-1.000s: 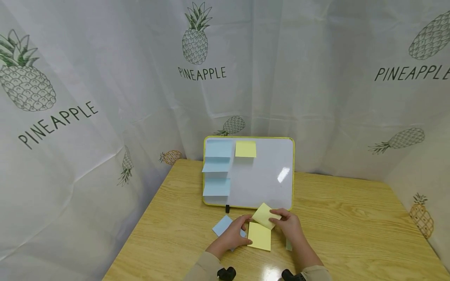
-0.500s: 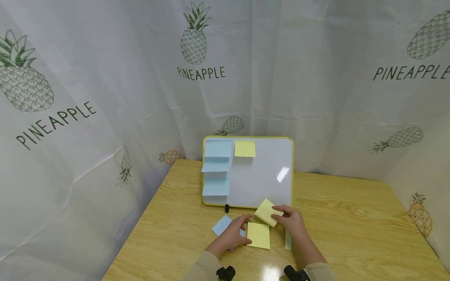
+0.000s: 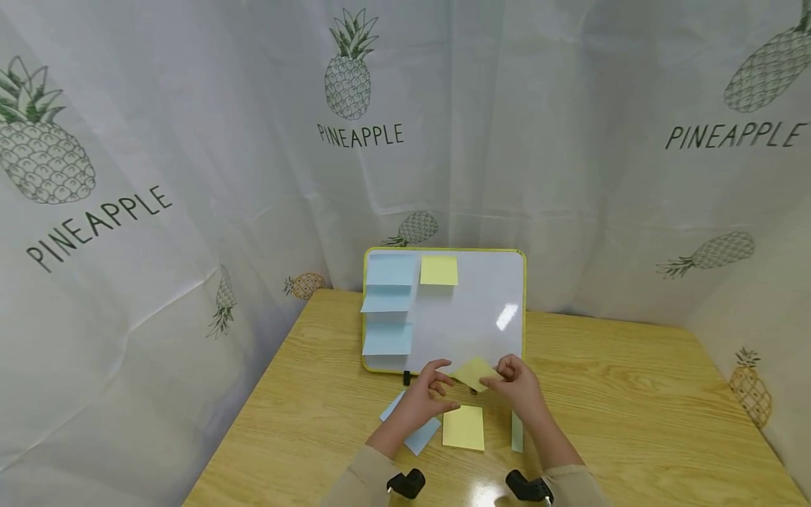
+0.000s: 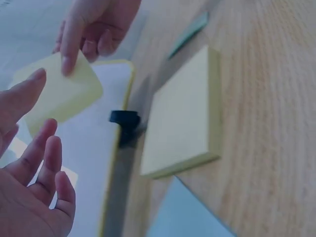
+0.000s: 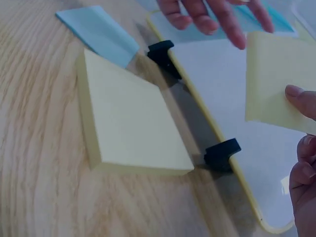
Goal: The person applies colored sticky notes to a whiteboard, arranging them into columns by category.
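Observation:
My right hand (image 3: 522, 387) pinches a single yellow sticky note (image 3: 473, 373) between thumb and fingers, held up before the whiteboard's lower edge. Beside the note's left edge is my left hand (image 3: 423, 401), its fingers spread and gripping nothing; in the right wrist view its fingertips (image 5: 236, 38) come close to the note. Beneath the hands lies a thick yellow sticky note pad (image 3: 463, 429). A blue sticky note pad (image 3: 422, 436) lies to its left, partly covered by the left hand. A narrow green pad (image 3: 517, 431) shows beside my right wrist.
A yellow-framed whiteboard (image 3: 484, 310) leans at the back of the wooden table (image 3: 621, 394). Blue sticky notes (image 3: 388, 339) run down its left side, with one yellow note (image 3: 439, 270) at its top. Black clips (image 5: 222, 154) grip its lower edge. A pineapple-print curtain (image 3: 538, 176) hangs behind.
My left hand has left the yellow pad and risen toward the held note. The right hand has carried the note away from the pad and tilted it.

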Demonstrator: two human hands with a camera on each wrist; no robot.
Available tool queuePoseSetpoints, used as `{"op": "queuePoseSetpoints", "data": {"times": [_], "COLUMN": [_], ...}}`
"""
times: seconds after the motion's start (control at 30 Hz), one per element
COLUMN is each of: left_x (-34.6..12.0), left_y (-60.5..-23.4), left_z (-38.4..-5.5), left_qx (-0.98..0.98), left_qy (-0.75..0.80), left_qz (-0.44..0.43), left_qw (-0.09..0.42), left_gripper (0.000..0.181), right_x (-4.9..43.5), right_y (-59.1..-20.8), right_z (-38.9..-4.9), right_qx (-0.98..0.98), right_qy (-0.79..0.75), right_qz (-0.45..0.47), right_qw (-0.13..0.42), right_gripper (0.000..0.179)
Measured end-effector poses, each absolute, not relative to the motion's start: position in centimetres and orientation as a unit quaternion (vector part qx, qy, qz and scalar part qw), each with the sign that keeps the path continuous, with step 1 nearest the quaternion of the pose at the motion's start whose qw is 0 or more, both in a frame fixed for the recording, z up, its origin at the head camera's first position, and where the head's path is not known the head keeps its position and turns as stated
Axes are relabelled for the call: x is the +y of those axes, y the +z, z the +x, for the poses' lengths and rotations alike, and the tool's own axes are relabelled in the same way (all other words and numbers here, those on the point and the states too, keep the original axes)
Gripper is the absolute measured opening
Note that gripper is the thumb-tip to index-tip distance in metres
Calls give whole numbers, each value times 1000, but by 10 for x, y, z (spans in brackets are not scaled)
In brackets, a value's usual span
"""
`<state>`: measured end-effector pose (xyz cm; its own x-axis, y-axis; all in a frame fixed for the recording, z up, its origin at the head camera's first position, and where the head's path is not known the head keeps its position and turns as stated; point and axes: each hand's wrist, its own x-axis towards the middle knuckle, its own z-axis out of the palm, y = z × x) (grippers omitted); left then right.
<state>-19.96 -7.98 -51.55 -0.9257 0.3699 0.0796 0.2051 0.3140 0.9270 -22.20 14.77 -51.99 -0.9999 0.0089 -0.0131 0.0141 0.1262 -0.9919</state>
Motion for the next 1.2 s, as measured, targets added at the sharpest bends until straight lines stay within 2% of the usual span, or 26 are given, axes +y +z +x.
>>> {"op": "queuePoseSetpoints", "data": {"times": [0.1, 0.2, 0.37, 0.67, 0.87, 1.07, 1.2], "left_x": [-78, -76, -77, -85, -84, -83, -84], "left_y": [-503, -496, -489, -469, -455, -441, -438], "left_z": [-201, -206, -218, -238, -250, -261, -268], "left_qx": [796, 771, 733, 724, 745, 800, 817], "left_qy": [579, 619, 673, 688, 666, 593, 566], "left_qz": [170, 140, 84, 45, 39, 39, 38], "left_qw": [58, 52, 41, -14, -27, -84, -106], "left_gripper": [66, 54, 36, 32, 27, 26, 25], "right_x": [143, 137, 128, 110, 97, 88, 85], "right_y": [-510, -504, -503, -502, -491, -478, -475], "right_z": [-223, -225, -228, -237, -249, -263, -273], "right_qx": [735, 723, 687, 623, 654, 685, 683], "right_qy": [-678, -690, -726, -774, -752, -726, -729], "right_qz": [9, 9, -19, -106, -64, -19, 7], "right_qw": [17, 23, 11, -36, -48, -63, -47], "right_gripper": [35, 33, 28, 31, 30, 29, 32]}}
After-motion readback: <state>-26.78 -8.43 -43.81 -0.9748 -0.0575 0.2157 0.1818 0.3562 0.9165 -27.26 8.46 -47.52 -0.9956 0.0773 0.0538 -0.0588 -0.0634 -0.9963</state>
